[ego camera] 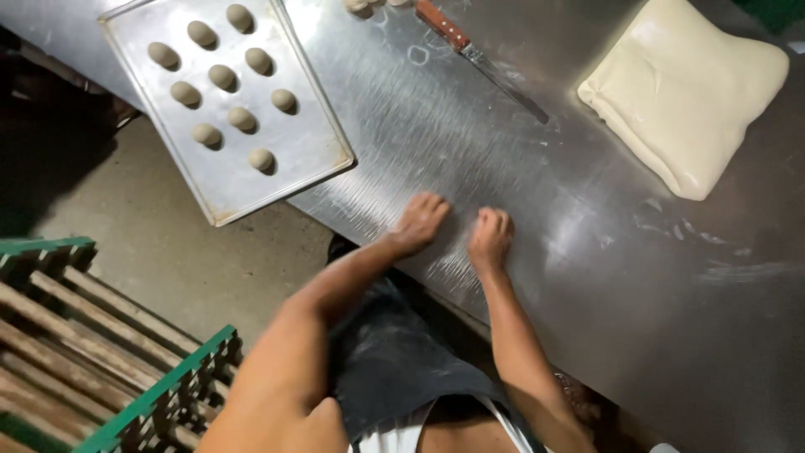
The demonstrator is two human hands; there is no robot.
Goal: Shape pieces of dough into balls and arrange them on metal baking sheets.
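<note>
Steel table, scuffed and flour-dusted, above bare concrete floor; green-framed wooden rack at lower left. Baking tray with ten dough balls overhangs table edge, well left of hands. Folded dough slab far right; wooden-handled knife between tray and slab, beyond hands. Left hand flat, fingers spread, palm on bare steel. Right hand just beside it, fingers curled under, pressing table; whether anything lies beneath, cannot tell.
</note>
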